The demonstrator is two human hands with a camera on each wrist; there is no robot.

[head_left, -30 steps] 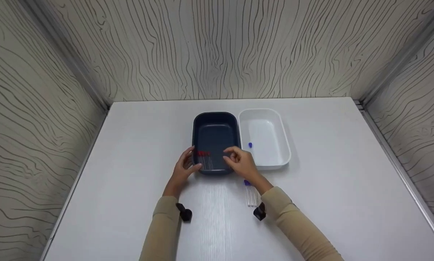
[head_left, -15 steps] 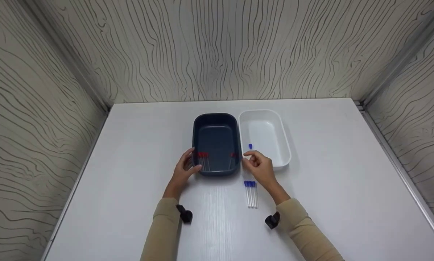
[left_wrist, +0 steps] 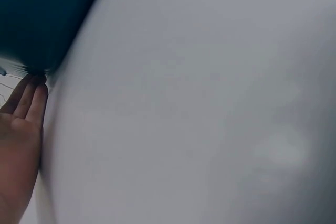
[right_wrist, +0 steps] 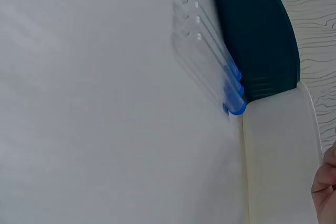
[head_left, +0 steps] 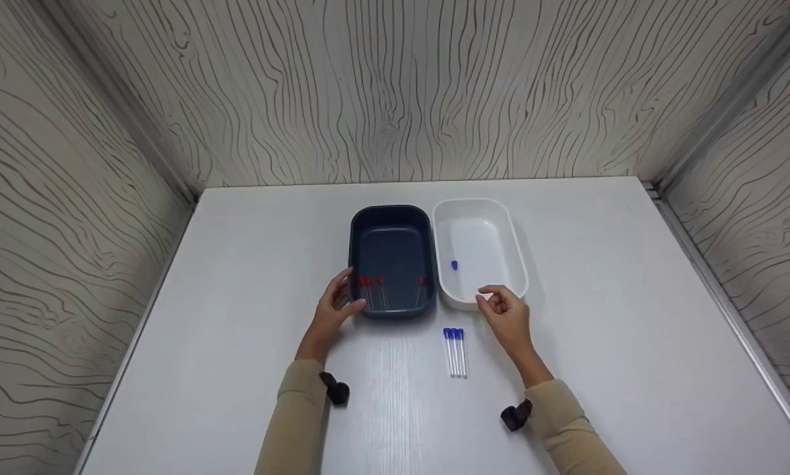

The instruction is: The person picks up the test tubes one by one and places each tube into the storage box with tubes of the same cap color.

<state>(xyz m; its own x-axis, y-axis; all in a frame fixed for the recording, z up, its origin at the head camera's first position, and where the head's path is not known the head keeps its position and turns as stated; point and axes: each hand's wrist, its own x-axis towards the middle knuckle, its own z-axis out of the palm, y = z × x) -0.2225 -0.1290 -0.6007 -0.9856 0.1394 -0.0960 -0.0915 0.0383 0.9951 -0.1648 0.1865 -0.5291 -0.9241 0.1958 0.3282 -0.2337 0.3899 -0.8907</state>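
Observation:
My left hand holds the front left corner of a dark blue tray, thumb over the rim and fingers along the outer side. Inside that tray lie several clear tubes with red caps, and one red cap is apart on the right. My right hand is over the front rim of a white tray, thumb and index tips close together with nothing visible between them. A blue cap shows in the white tray. Three clear tubes with blue caps lie side by side in front of it.
The two trays stand side by side on a white table. Wood-patterned panels rise behind and at both sides. A small black device is worn at each wrist.
My right hand has moved from over the dark blue tray rightward to the white tray's front, uncovering the blue-capped tubes and the right-hand red cap. My left hand has stayed in place.

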